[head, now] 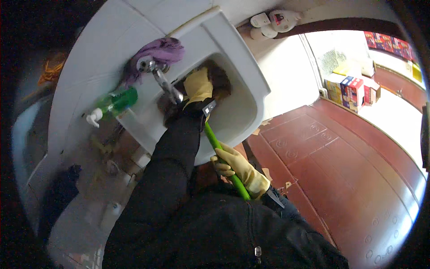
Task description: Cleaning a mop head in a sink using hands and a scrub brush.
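Observation:
My left hand (pixel 199 84), in a pale yellow rubber glove, reaches into a white ceramic sink (pixel 245 111). It rests on a dark brown, wet-looking mass (pixel 220 78), perhaps a mop head or cloth. Its fingertips are hard to make out, so its grip is unclear. My right hand (pixel 240 168), gloved alike, is wrapped around a bright green pole (pixel 212 135) in front of my body. The pole slants up toward the sink, and its far end is hidden by my left wrist. A chrome faucet (pixel 164 82) juts over the basin beside my left hand.
A purple cloth (pixel 161 52) hangs over the faucet's base. A green pump bottle (pixel 116 102) stands beside the sink. White bottles (pixel 284 21) sit past its far corner. To the right are a reddish-brown panelled surface (pixel 322 154) and cardboard boxes (pixel 351 90).

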`<state>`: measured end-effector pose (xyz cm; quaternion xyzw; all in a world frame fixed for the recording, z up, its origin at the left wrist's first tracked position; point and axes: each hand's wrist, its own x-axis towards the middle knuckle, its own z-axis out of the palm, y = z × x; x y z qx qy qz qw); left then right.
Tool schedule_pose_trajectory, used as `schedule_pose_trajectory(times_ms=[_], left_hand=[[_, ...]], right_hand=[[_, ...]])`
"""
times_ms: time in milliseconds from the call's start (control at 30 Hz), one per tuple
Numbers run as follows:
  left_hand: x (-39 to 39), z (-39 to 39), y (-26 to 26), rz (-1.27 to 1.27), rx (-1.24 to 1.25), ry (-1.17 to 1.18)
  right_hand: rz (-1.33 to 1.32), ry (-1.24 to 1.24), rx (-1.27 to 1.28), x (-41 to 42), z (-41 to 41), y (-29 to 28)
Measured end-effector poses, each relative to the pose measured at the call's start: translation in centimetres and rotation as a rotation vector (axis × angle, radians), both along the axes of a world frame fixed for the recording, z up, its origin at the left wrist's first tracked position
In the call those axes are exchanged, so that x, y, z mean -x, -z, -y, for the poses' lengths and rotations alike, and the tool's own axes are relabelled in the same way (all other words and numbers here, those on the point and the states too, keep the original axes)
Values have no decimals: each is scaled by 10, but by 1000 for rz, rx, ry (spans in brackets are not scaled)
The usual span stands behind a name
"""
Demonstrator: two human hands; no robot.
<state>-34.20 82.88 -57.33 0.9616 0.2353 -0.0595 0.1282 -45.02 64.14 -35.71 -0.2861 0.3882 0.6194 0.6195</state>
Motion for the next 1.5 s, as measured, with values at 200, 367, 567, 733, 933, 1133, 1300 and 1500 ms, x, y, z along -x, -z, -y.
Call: schedule_pose_trajectory(times_ms=[200,367,567,733,933,1133,1300,1500], left_hand=[[4,-11,-15,64,84,-53],[40,2,-82,233,557,-115],[121,-5,-95,586,421,-79],[148,-1,-74,354,140,-37],[104,-6,-76,80,208,-64],[78,-29,-42,-81,250,100],[66,-39,-24,27,319,121],[52,-35,-25,210,298,13]], right_hand=[[-81,104,-89,26,7,24],[-94,208,56,37,31,5],[187,76,22,41,22,-37],[-13,208,79,33,20,-45],[102,66,33,22,20,-26],[104,-21,65,0,-9,-27],[-45,114,47,-10,-16,-28],[5,-114,143,-25,-17,-15]])
